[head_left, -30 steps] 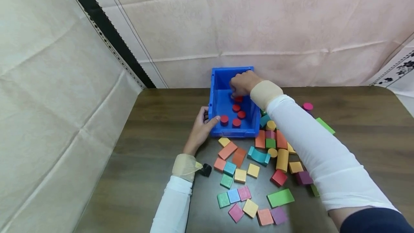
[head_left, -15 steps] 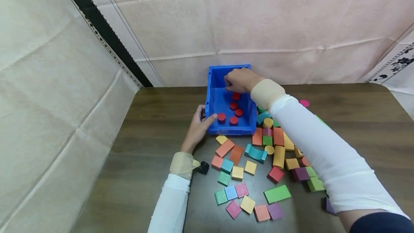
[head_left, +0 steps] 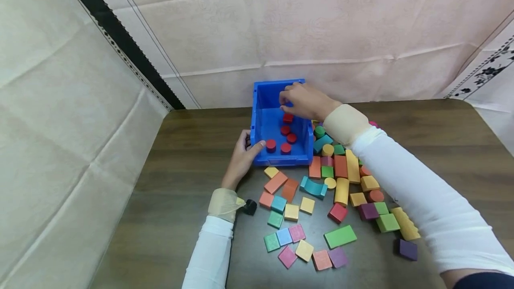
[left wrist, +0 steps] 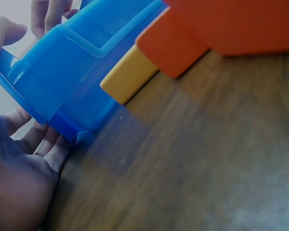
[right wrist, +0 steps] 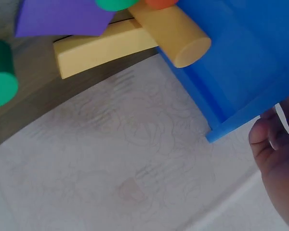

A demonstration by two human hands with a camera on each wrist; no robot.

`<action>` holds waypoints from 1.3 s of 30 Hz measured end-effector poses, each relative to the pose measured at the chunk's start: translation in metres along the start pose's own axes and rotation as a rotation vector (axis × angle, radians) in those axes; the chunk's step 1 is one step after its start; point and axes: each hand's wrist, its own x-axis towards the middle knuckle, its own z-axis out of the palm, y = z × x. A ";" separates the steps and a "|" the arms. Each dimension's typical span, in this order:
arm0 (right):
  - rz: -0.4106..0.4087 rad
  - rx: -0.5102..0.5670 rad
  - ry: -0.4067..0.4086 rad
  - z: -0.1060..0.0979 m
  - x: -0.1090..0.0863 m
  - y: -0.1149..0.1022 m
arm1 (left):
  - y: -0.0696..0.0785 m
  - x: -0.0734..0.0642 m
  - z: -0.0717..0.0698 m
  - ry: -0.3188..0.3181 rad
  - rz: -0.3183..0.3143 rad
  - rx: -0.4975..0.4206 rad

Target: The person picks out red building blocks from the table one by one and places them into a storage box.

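Note:
A blue plastic bin point(head_left: 257, 115) stands at the table's far edge with several red blocks point(head_left: 271, 146) on its floor, some of them round discs. My left hand point(head_left: 241, 157) grips the bin's near left side, thumb over the rim and fingers outside, as the left wrist view also shows. Over the bin's far right part is my right hand point(head_left: 305, 101), fingers loosely bent and a gap between thumb and index finger. A red block point(head_left: 288, 118) lies just below its fingertips. In the right wrist view no block shows between the fingers, though part of that hand is out of frame.
Many coloured wooden blocks lie right of and in front of the bin, among them a teal arch point(head_left: 313, 187), a green block point(head_left: 340, 236) and a yellow cylinder point(head_left: 341, 191). A cloth wall point(head_left: 225, 48) rises behind the table point(head_left: 160, 200).
My right hand has lifted and drawn toward the bin's right wall, its fingers loosening. The left hand keeps its grip. The red blocks stay put; the whole view has shifted slightly.

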 end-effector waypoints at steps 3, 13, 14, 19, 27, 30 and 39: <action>-0.044 -0.029 0.038 0.003 -0.007 0.002 | 0.000 -0.001 0.000 0.021 0.005 0.002; -0.127 -0.083 0.188 0.010 -0.031 -0.001 | 0.000 -0.001 0.000 0.021 -0.003 0.009; -0.134 -0.082 0.197 0.010 -0.033 -0.002 | -0.001 -0.001 0.000 0.022 -0.002 0.008; -0.161 -0.055 0.237 0.015 -0.050 -0.004 | -0.001 -0.001 0.000 0.015 -0.002 0.010; -0.177 -0.036 0.281 0.015 -0.075 -0.004 | -0.001 0.004 0.007 0.002 0.013 0.000; -0.164 -0.035 0.292 0.014 -0.083 -0.006 | 0.000 0.006 0.008 0.005 0.020 -0.010; -0.145 0.056 0.329 0.020 -0.099 -0.018 | -0.001 0.001 0.002 0.020 0.000 0.006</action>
